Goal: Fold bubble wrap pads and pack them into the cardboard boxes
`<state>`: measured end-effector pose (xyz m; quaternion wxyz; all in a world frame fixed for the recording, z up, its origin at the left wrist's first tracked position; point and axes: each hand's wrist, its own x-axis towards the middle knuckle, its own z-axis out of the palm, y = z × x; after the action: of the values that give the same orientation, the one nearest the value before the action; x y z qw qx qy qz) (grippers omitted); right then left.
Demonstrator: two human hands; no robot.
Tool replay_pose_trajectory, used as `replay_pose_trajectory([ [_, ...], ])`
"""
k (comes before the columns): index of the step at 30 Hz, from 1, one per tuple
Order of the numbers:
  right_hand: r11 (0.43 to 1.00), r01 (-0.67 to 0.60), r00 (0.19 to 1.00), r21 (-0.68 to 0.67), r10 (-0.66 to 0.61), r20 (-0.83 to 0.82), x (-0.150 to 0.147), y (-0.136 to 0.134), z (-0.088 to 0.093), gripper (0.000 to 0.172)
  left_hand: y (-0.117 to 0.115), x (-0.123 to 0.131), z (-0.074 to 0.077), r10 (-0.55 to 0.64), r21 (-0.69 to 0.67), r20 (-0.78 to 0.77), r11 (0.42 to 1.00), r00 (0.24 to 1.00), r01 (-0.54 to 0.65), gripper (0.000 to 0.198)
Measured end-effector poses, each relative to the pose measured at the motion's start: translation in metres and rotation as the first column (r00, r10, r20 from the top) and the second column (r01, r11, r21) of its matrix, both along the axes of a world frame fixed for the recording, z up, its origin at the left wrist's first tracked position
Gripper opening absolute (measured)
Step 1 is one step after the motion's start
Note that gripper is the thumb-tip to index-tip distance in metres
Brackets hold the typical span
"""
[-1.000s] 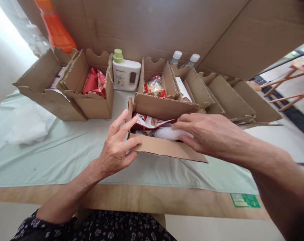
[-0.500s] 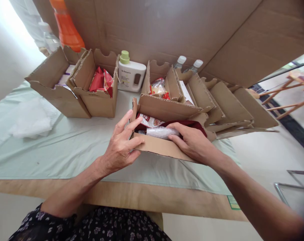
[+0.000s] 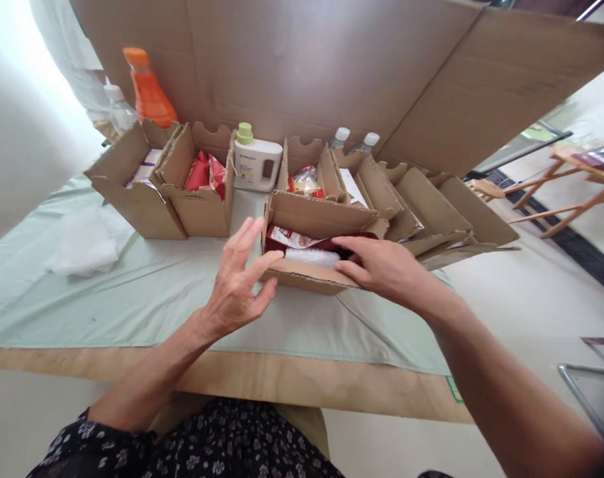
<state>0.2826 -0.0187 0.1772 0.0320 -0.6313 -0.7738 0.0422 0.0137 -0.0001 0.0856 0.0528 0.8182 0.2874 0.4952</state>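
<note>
In front of me stands a narrow cardboard box (image 3: pixel 312 282) holding a dark red packet with white print (image 3: pixel 289 237) and a clear bubble-wrapped bundle (image 3: pixel 309 256). My right hand (image 3: pixel 381 265) reaches into its right end, index finger and thumb at either side of the bundle's end; the other fingers are partly hidden. The thumb lies close to the front wall. At the box's left end is my left hand (image 3: pixel 239 279), fingers spread and holding nothing, one fingertip near the rim.
Behind are cardboard bins (image 3: pixel 197 212) with red packets, a white detergent bottle (image 3: pixel 257 162), an orange bottle (image 3: pixel 151 96) and clear bottles (image 3: pixel 366 143). More bins (image 3: pixel 431 206) lean at right. Bubble wrap (image 3: pixel 87 239) lies left on the green cloth (image 3: pixel 162 305). A cardboard panel (image 3: pixel 292 66) stands behind.
The box has tipped back more upright, and the bundle sits lower behind its front wall. My left hand's fingers have come off the front wall. The view has shifted slightly.
</note>
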Motion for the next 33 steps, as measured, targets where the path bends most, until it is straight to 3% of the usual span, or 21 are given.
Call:
replay_pose_trajectory([
  [2, 0.960, 0.109, 0.985, 0.260, -0.070, -0.157, 0.011, -0.032, 0.008, 0.033, -0.006, -0.007, -0.001, 0.025, -0.028, 0.078, 0.999, 0.997, -0.023, 0.067],
  [4, 0.847, 0.266, 0.939, 0.461, -0.119, -0.324, 0.024, -0.064, 0.006, 0.030, -0.007, -0.014, -0.008, 0.055, -0.117, 0.156, 0.992, 0.986, -0.037, 0.080],
  [5, 0.793, 0.353, 0.903, 0.497, -0.151, -0.402, 0.030, -0.077, 0.000, 0.030, -0.006, -0.015, -0.013, 0.065, -0.191, 0.190, 0.981, 0.980, -0.028, 0.084],
  [7, 0.763, 0.484, 0.813, 0.429, -0.211, -0.542, 0.039, -0.089, -0.022, 0.038, 0.002, -0.014, -0.025, 0.079, -0.374, 0.254, 0.927, 0.964, 0.023, 0.089],
  [10, 0.875, 0.449, 0.700, 0.182, -0.218, -0.680, 0.038, -0.077, -0.067, 0.060, 0.017, 0.002, -0.039, 0.056, -0.607, 0.332, 0.776, 0.942, 0.168, 0.093],
  [12, 0.910, 0.402, 0.643, 0.100, -0.203, -0.738, 0.029, -0.062, -0.091, 0.062, 0.020, 0.015, -0.043, -0.018, -0.666, 0.387, 0.686, 0.922, 0.293, 0.092],
  [14, 0.897, 0.435, 0.575, 0.074, -0.214, -0.790, 0.015, -0.056, -0.107, 0.060, 0.013, 0.025, -0.045, -0.074, -0.667, 0.441, 0.640, 0.894, 0.382, 0.089],
  [17, 0.871, 0.482, 0.525, 0.095, -0.201, -0.827, -0.010, -0.079, -0.118, 0.053, -0.016, 0.020, -0.051, -0.018, -0.659, 0.470, 0.657, 0.882, 0.365, 0.086],
  [21, 0.878, 0.448, 0.572, 0.167, -0.138, -0.808, -0.051, -0.121, -0.119, 0.041, -0.062, -0.026, -0.059, 0.106, -0.676, 0.418, 0.700, 0.902, 0.231, 0.080],
  [23, 0.897, 0.407, 0.590, 0.174, -0.112, -0.800, -0.073, -0.120, -0.110, 0.039, -0.070, -0.056, -0.051, 0.160, -0.666, 0.395, 0.729, 0.904, 0.162, 0.070],
  [26, 0.923, 0.344, 0.575, 0.170, -0.064, -0.816, -0.090, -0.095, -0.084, 0.035, -0.057, -0.077, -0.021, 0.211, -0.594, 0.380, 0.802, 0.901, 0.063, 0.060],
  [28, 0.920, 0.347, 0.525, 0.181, -0.031, -0.850, -0.084, -0.082, -0.065, 0.035, -0.045, -0.064, 0.001, 0.214, -0.502, 0.403, 0.865, 0.890, 0.020, 0.061],
  [30, 0.885, 0.412, 0.470, 0.218, -0.001, -0.883, -0.068, -0.084, -0.054, 0.037, -0.042, -0.035, 0.014, 0.146, -0.419, 0.407, 0.907, 0.902, 0.042, 0.066],
  [33, 0.735, 0.598, 0.430, 0.319, 0.042, -0.902, -0.047, -0.111, -0.058, 0.043, -0.057, 0.005, 0.011, -0.006, -0.386, 0.353, 0.910, 0.936, 0.151, 0.081],
])
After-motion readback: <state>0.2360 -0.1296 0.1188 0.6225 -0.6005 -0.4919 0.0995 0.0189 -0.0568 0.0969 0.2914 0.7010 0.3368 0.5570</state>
